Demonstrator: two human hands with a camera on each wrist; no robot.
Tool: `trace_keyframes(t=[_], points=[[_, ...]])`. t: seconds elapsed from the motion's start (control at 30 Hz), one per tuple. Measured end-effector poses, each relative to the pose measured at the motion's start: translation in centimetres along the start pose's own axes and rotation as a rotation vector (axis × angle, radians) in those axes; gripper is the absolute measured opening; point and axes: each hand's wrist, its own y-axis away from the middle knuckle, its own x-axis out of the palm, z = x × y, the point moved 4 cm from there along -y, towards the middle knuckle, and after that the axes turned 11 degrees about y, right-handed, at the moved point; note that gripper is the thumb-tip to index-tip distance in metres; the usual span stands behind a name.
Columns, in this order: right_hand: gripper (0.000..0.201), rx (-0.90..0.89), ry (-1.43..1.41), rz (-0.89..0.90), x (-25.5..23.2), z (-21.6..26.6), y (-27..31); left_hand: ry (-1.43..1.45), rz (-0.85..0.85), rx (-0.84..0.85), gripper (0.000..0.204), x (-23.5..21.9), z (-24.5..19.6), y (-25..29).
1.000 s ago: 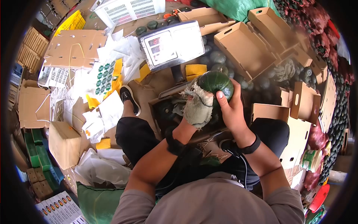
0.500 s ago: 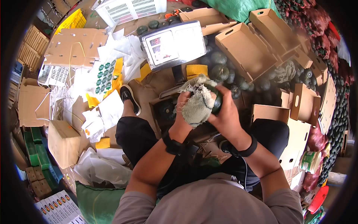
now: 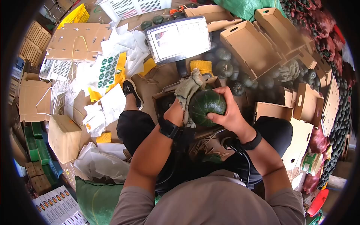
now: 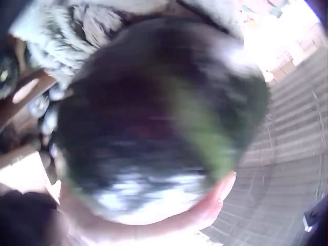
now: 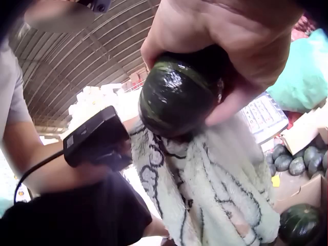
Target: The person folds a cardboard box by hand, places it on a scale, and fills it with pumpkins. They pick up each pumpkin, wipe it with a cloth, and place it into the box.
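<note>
A dark green kabocha squash (image 3: 205, 105) with pale stripes is held up in front of the body. My right hand (image 3: 230, 115) grips its right side, thumb across the near face and fingers round the far side. My left hand (image 3: 175, 113), at its left, holds a worn, frayed cloth (image 3: 188, 89) against the squash; the cloth and squash hide most of its fingers. In the right wrist view the patterned cloth (image 5: 210, 184) hangs below the squash (image 5: 177, 97). The left wrist view is filled by the blurred squash (image 4: 159, 118).
Below the hands stands a cardboard box (image 3: 159, 103) with squashes inside. A scale (image 3: 179, 39) stands ahead, with loose squashes (image 3: 224, 68) beside it. Open cardboard trays (image 3: 251, 47) lie at the right; white paper sheets (image 3: 123, 48) and a cardboard sheet (image 3: 78, 39) lie left.
The squash has been turned and lowered slightly towards the body. The cloth, wrapped over it half a second ago, has shifted to its left side, leaving more of the green skin visible.
</note>
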Motion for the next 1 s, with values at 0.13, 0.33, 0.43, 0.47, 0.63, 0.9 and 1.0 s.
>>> trace_keyframes(t=[0.13,0.33,0.43,0.47,0.63,0.9,1.0], points=[[0.053,0.21,-0.728,-0.277,2.0,-1.8,0.4,0.038,0.225,0.369,0.024,-0.1,4.5,-1.7],[0.065,-0.009,0.322,0.003,-2.2,2.2,-1.7,-0.983,-0.077,0.65,0.021,1.4,-1.0,-1.3],[0.065,0.08,-0.249,0.06,-1.0,0.6,-1.4,0.081,0.247,0.295,0.032,0.0,1.1,-1.5],[0.063,0.193,-0.426,0.005,0.1,0.2,-1.3,0.477,0.271,0.177,0.037,0.2,2.0,-1.5],[0.059,0.119,-0.336,-0.14,2.1,-2.4,-0.1,-0.042,0.12,0.51,0.034,-0.8,1.8,-0.4],[0.072,0.497,-0.886,0.234,4.8,-5.6,1.5,0.325,-0.544,0.323,0.037,-3.7,-1.8,0.5],[0.066,0.5,-0.243,0.327,8.0,-10.3,3.9,0.378,-0.443,0.453,0.037,-7.7,-5.6,3.0]])
